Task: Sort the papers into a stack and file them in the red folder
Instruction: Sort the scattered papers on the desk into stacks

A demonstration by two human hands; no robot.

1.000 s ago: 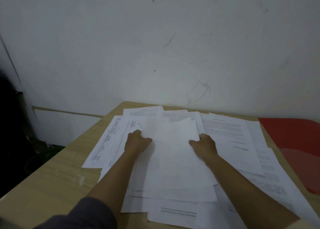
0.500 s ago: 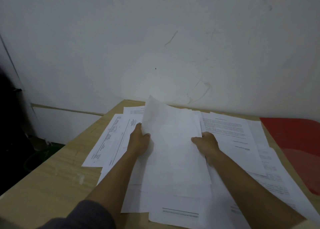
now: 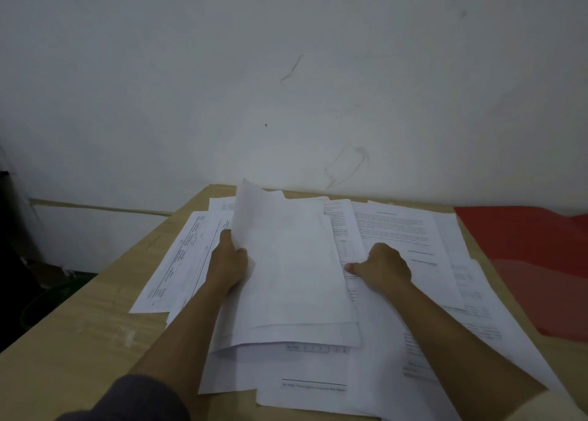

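Note:
Several white printed papers (image 3: 397, 229) lie spread and overlapping over the wooden table (image 3: 79, 331). A small bunch of blank-looking sheets (image 3: 292, 261) is raised at its far left corner, and my left hand (image 3: 227, 266) grips its left edge. My right hand (image 3: 380, 266) lies to the right of that bunch, fingers curled, thumb on the printed sheets below; whether it pinches one is unclear. The red folder (image 3: 534, 255) lies flat at the right edge of the table, partly under the papers' right side.
A white wall (image 3: 286, 86) rises straight behind the table. Off the table's left edge the floor is dark, with a green bin-like shape (image 3: 47, 299) low down. Bare wood shows at the table's front left.
The bunch's far left corner has lifted higher off the pile. My right hand has come off the bunch's right edge and shifted right onto the printed sheets.

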